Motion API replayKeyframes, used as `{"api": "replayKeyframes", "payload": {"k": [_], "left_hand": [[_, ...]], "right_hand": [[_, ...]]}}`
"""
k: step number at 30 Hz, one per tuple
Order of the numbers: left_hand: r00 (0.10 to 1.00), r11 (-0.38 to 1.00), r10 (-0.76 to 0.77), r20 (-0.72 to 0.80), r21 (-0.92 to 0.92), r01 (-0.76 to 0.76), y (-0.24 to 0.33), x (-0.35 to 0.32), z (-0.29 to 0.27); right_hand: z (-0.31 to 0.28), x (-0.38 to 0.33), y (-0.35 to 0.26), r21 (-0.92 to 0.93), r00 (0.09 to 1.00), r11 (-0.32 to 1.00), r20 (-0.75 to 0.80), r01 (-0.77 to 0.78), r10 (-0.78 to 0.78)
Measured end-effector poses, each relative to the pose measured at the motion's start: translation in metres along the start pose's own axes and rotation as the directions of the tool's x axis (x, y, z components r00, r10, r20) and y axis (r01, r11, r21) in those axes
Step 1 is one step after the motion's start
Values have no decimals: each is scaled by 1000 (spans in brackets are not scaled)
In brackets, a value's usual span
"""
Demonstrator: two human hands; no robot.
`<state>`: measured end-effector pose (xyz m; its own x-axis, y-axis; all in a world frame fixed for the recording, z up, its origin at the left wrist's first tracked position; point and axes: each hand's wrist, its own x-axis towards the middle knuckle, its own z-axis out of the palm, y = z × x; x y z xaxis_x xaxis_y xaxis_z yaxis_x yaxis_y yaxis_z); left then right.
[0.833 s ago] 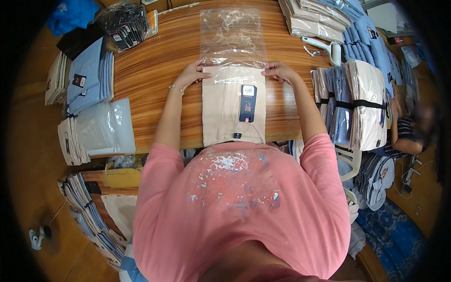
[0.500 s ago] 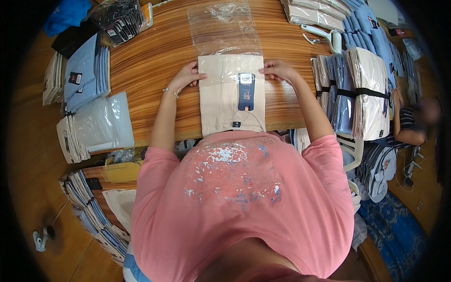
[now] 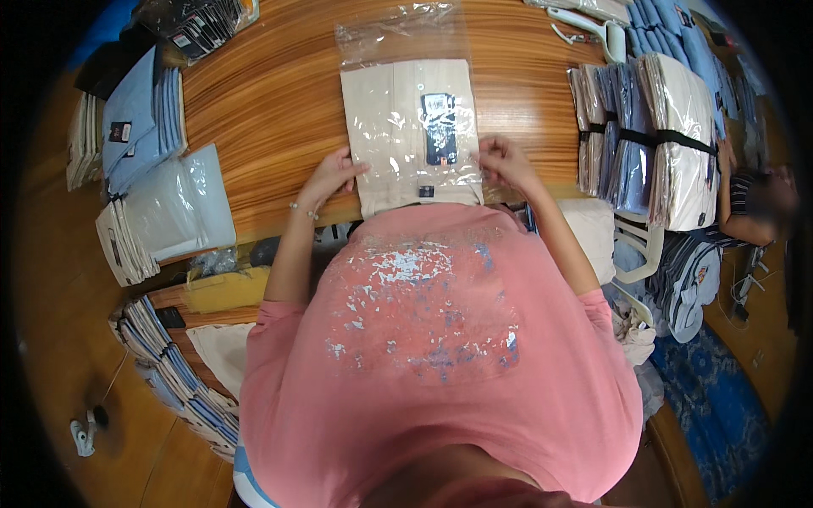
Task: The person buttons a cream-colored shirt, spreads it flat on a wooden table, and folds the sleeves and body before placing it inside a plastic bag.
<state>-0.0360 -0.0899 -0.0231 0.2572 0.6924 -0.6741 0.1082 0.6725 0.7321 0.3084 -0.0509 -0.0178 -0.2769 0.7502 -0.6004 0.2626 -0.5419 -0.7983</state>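
Observation:
A folded beige garment (image 3: 398,135) with a dark hang tag (image 3: 439,127) lies on the wooden table (image 3: 271,110), partly inside a clear plastic bag (image 3: 406,42) whose open end extends away from me. My left hand (image 3: 332,173) grips the garment's left edge near its lower corner. My right hand (image 3: 501,159) grips the right edge of the bagged garment. Both hands pinch the bag and garment together close to my chest.
Stacks of folded blue and beige garments (image 3: 127,118) and empty clear bags (image 3: 169,212) lie at left. Strapped bundles of bagged garments (image 3: 652,135) stand at right. Another person (image 3: 754,203) sits at far right. More stacks (image 3: 169,364) sit below the table.
My hands have slid from the garment's far corners down to its near end, and the garment now sits farther inside the bag.

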Motion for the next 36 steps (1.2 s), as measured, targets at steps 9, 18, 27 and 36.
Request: {"api": "replayKeyframes", "payload": {"k": [9, 18, 27, 36], "left_hand": [[1000, 980, -20, -24, -196, 15, -75, -39, 32], [965, 990, 142, -221, 24, -140, 11, 1, 18], [714, 589, 585, -385, 807, -48, 26, -29, 38], [439, 254, 894, -95, 912, -321, 76, 24, 71]], "right_hand": [[11, -46, 47, 159, 979, 971, 122, -181, 163], [-28, 39, -34, 62, 985, 997, 170, -35, 24], [-1, 23, -7, 298, 939, 928, 321, -222, 121], [30, -17, -117, 348, 905, 929, 344, 125, -251]]}}
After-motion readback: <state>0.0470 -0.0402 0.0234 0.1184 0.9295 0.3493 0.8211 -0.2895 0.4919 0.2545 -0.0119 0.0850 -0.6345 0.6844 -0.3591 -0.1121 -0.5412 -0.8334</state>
